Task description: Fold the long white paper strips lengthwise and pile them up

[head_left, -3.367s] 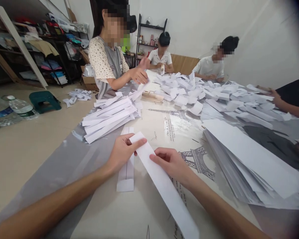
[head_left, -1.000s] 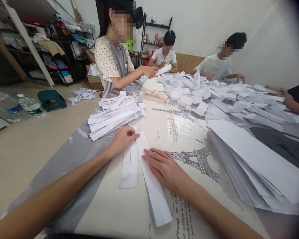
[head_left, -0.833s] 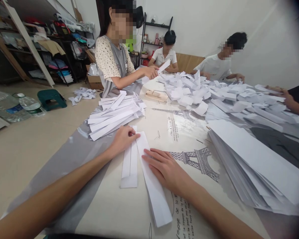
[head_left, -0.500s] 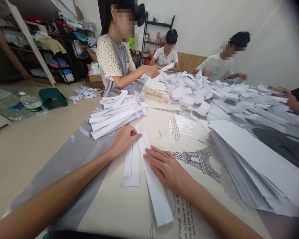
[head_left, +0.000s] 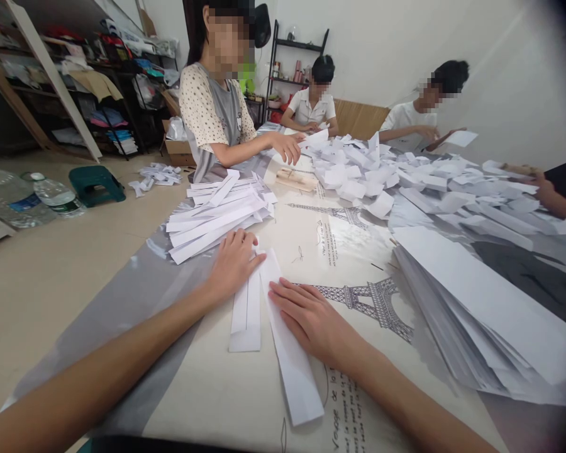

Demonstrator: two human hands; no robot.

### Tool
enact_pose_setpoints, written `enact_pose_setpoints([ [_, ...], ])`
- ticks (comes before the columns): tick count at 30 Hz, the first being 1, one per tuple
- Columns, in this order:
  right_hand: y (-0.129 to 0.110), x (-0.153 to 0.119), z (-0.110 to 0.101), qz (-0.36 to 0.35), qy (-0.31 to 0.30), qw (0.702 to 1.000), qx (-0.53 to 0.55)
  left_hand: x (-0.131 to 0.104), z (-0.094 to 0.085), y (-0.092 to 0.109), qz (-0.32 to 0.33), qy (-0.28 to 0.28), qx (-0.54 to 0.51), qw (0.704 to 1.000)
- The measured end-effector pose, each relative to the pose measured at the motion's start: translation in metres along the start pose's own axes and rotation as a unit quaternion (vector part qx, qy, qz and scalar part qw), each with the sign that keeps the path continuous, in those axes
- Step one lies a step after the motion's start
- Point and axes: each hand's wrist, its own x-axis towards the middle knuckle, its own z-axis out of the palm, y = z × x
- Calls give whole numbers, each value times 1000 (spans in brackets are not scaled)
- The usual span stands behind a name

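Observation:
A white folded paper strip (head_left: pixel 292 365) lies slanted on the table in front of me. My right hand (head_left: pixel 311 314) rests on it with the fingers stretched out flat along its right edge. The thumb of my left hand (head_left: pixel 233 261) touches the far end of that strip. The other left fingers lie over the top of a second paper strip (head_left: pixel 245 340), which has a dark line along it; their tips are partly hidden. Just beyond my left hand is a pile of folded white strips (head_left: pixel 221 214). To my right stands a stack of larger white sheets (head_left: pixel 481 302).
A big heap of folded paper pieces (head_left: pixel 372 170) covers the table's far right. Several people sit around it handling paper. A tan wooden piece (head_left: pixel 296 179) lies near the heap. A green stool (head_left: pixel 97 185) and plastic bottles (head_left: pixel 59 195) stand on the floor at left.
My left fingers have uncurled and spread slightly over the left strip. My right hand remains on the slanted strip. The person at left has lowered a hand; the one at far right now holds up a paper.

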Motion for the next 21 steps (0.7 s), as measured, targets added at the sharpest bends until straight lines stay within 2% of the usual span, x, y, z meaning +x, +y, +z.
enact_pose_setpoints([
  [2, 0, 0, 0, 4, -2, 1000, 6, -2, -4, 6, 77, -19, 45, 996],
  [5, 0, 0, -1, 15, -8, 1000, 15, -7, -10, 15, 167, -105, 79, 977],
  [8, 0, 1, -2, 17, -6, 1000, 21, -13, -12, 20, 184, -131, 101, 969],
  [16, -3, -2, 0, 26, -7, 999, 34, -16, -9, 19, 238, -109, 164, 951],
  [21, -6, -2, -2, 33, 5, 998, 45, -17, -8, 19, 232, -107, 157, 954],
])
